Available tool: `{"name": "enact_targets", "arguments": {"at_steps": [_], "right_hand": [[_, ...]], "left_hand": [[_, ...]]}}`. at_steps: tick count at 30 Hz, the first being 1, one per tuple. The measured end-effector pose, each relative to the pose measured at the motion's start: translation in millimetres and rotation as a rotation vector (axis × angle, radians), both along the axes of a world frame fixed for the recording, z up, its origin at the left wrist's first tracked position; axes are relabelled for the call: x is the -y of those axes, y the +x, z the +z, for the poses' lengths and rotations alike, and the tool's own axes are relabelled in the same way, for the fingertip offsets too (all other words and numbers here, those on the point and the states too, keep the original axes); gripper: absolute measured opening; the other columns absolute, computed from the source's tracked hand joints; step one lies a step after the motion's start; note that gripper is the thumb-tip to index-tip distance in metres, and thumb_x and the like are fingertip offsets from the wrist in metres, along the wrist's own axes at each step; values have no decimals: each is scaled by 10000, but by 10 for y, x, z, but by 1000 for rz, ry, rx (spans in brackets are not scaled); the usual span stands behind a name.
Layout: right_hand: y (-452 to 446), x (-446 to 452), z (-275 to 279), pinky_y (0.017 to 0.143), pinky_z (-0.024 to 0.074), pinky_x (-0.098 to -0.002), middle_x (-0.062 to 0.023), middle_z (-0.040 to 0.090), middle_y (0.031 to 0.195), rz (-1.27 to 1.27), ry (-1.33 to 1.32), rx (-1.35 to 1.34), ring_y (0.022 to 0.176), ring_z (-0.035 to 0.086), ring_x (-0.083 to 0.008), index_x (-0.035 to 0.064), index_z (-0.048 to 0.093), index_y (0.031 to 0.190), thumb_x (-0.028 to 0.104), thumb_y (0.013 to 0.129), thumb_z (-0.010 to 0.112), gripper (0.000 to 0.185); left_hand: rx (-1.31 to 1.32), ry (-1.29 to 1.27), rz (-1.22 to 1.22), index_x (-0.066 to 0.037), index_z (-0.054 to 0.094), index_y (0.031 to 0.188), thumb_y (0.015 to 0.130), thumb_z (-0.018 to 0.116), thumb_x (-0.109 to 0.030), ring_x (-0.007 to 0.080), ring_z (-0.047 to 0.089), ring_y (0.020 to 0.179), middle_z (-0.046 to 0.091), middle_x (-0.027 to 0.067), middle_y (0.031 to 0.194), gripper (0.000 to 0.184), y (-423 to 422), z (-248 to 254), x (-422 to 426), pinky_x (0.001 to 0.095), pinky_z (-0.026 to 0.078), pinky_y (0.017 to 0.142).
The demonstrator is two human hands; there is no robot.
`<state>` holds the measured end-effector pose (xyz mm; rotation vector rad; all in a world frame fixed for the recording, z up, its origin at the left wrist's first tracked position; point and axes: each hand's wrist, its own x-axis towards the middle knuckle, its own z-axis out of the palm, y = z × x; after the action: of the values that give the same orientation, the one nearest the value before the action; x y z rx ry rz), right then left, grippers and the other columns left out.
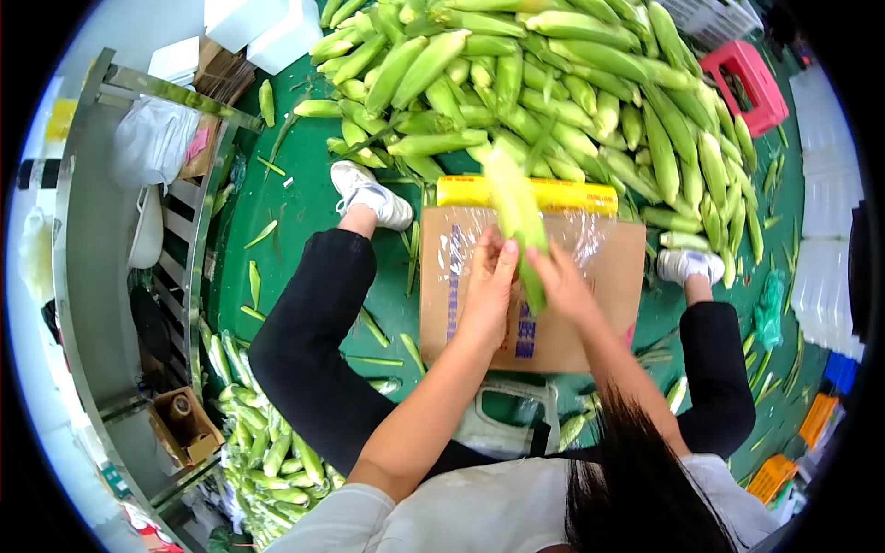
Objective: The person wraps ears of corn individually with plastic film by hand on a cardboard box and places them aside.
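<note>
An ear of corn [518,207] in its green husk is held over a cardboard box [590,327], its lower end between my two hands. My left hand [489,276] has its thumb and fingers closed at the ear's left side. From the right, my right hand [560,284] grips the same ear, slightly blurred. Clear film covers the top of the box. A yellow film roll box [590,197] lies along the far edge of the cardboard, partly behind the ear.
A large pile of husked corn [562,74] spreads ahead. Wrapped corn [267,452] lies at lower left. A metal rack [74,267] stands left, a pink stool [758,92] at upper right. Leaf scraps dot the green floor [304,184].
</note>
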<state>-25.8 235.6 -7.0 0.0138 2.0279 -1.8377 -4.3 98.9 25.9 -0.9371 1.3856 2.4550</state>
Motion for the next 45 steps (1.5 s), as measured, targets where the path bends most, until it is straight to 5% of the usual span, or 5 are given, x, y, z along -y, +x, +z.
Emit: {"name": "enact_targets", "arguments": {"at_steps": [3, 21, 28, 37, 45], "right_hand": [[895, -102, 702, 975, 462, -462, -304, 612, 1181, 3, 192, -67, 1126, 575, -477, -9, 482, 1395, 247, 981, 515, 487], [2764, -1212, 1539, 579, 473, -315, -68, 616, 776, -125, 359, -343, 636, 603, -147, 1, 634, 931, 115, 927, 662, 118], [3060, -3423, 1630, 812, 490, -336, -170, 584, 1295, -972, -955, -868, 926, 561, -210, -70, 452, 1354, 354, 1063, 438, 515], [724, -773, -291, 824, 548, -444, -194, 707, 1058, -201, 911, 286, 922, 687, -362, 41, 646, 1184, 308, 852, 744, 437], [1090, -967, -670, 756, 502, -460, -189, 618, 886, -540, 883, -245, 816, 635, -343, 29, 616, 956, 143, 884, 693, 156]], "left_hand": [[25, 148, -109, -26, 431, 1364, 959, 695, -275, 189, 551, 1138, 563, 87, 1240, 543, 563, 171, -186, 343, 465, 984], [352, 557, -819, -85, 502, 1370, 980, 341, -709, 226, 633, 1063, 629, 104, 1208, 753, 2063, 513, -948, 353, 550, 878], [286, 650, -633, -95, 536, 1317, 992, 404, -653, 270, 684, 975, 666, 114, 1144, 659, 1615, 287, -701, 368, 592, 712], [-656, -893, -778, -90, 427, 1443, 882, 737, -293, 287, 636, 1102, 636, 187, 1234, 672, -719, 59, 7, 372, 503, 933], [-735, -1301, -889, -136, 534, 1334, 821, 771, -242, 345, 557, 1188, 614, 147, 1235, 576, -677, -915, -28, 439, 440, 995]]}}
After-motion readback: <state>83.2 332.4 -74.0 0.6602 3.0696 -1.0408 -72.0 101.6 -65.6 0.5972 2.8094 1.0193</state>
